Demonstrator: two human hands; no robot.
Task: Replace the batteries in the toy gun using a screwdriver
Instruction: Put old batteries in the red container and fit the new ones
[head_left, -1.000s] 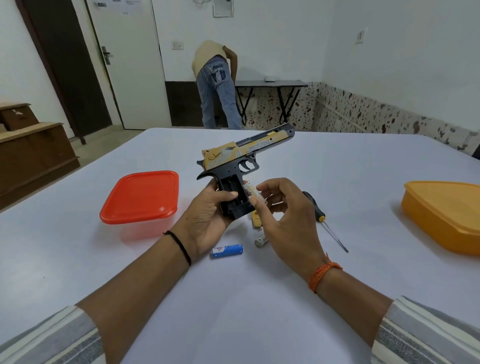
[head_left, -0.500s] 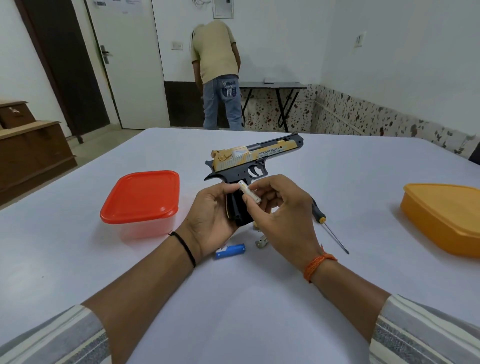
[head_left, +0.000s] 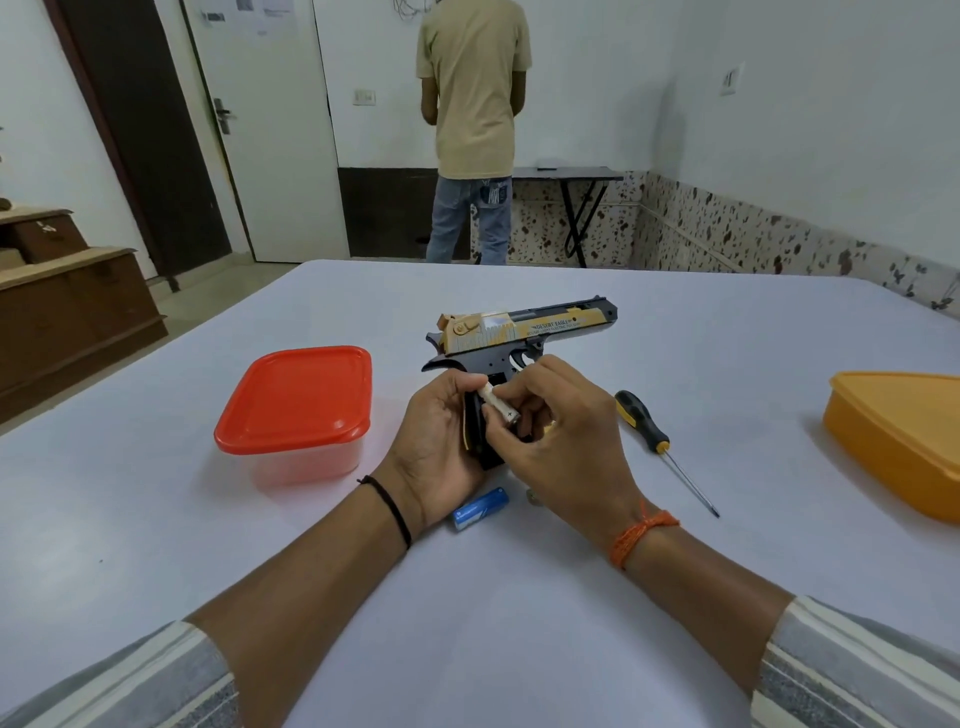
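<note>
Red-lid tub (head_left: 294, 397) left, screwdriver (head_left: 654, 437) right, L hand (head_left: 441, 441) grips toy gun (head_left: 519, 338), R hand (head_left: 566, 441) pinches battery (head_left: 500, 407)

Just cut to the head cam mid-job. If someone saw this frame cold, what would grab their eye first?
The black-and-gold toy gun at mid-table, its grip held by the left hand while the right hand pinches a white battery at the grip. Next, the red-lidded container to the left and the orange container at the right edge. A blue battery and the screwdriver lie on the table nearby.
</note>
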